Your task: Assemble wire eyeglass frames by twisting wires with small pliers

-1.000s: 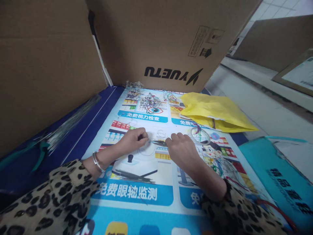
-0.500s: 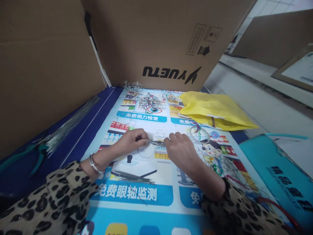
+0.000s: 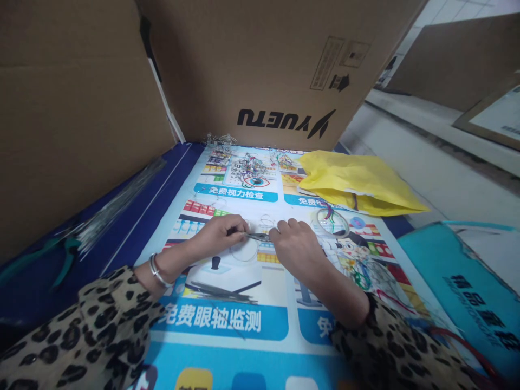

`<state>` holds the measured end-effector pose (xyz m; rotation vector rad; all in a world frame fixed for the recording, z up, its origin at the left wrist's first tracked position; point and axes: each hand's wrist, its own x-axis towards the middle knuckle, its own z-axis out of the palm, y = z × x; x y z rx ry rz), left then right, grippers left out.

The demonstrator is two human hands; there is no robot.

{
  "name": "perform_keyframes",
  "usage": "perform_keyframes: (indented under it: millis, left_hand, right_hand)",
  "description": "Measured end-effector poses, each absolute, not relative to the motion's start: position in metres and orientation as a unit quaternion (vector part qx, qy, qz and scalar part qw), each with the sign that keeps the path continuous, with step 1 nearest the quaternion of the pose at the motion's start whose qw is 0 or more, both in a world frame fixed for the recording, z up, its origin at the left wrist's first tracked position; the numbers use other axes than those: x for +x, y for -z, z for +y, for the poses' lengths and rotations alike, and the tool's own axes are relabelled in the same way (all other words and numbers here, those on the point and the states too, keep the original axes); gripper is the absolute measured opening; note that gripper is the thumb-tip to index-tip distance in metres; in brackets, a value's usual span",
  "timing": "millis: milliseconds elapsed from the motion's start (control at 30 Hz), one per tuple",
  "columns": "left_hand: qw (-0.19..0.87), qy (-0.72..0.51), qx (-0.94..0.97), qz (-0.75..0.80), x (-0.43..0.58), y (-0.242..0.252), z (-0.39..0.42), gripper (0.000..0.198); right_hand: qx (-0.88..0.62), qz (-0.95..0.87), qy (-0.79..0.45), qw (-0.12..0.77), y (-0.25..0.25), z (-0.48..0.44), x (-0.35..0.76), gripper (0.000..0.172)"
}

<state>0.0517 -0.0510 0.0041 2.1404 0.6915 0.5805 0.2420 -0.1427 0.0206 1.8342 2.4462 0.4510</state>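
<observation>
In the middle of the printed sheet, my right hand is closed around the handles of small metal pliers. The jaws point left and meet the fingertips of my left hand. Thumb and forefinger of that hand are pinched on what looks like a thin wire; a faint wire loop shows just below. The exact grip at the jaw tips is too small to make out. A bundle of short dark wires lies nearer me.
Behind stands a cardboard box. A yellow bag and a clear ring-shaped roll are to the right, beside a teal bag. Tangled wire lies at the back. Left are long wires and teal-handled pliers.
Both hands stay almost in place. The right hand and the pliers have shifted slightly to the left and turned a little.
</observation>
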Motion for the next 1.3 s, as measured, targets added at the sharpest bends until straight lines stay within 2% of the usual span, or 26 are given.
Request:
perform_keyframes:
  millis: [433, 700, 900, 1067, 1167, 1300]
  left_hand:
    - [0.344, -0.22, 0.877, 0.253, 0.051, -0.006, -0.051, 0.009]
    - [0.334, -0.261, 0.84, 0.338, 0.049, 0.001, -0.047, 0.006]
    - [0.382, -0.28, 0.81, 0.346, 0.05, 0.002, -0.042, 0.007]
    - [0.382, -0.271, 0.807, 0.361, 0.052, 0.0, -0.041, 0.006]
    - [0.384, -0.27, 0.805, 0.361, 0.052, 0.001, -0.041, 0.006]
    - [0.384, -0.272, 0.81, 0.349, 0.052, 0.003, -0.039, 0.006]
  right_hand:
    - [0.593, 0.793, -0.137, 0.024, -0.021, -0.141, 0.243, 0.011]
    - [0.609, 0.786, -0.101, 0.033, -0.034, -0.144, 0.252, 0.012]
    - [0.522, 0.85, -0.069, 0.007, -0.043, -0.151, 0.237, 0.008]
    - [0.451, 0.892, -0.03, -0.021, -0.035, -0.157, 0.21, 0.013]
    - [0.434, 0.9, -0.021, -0.016, -0.03, -0.156, 0.198, 0.018]
    - [0.435, 0.9, -0.01, -0.016, -0.027, -0.153, 0.19, 0.015]
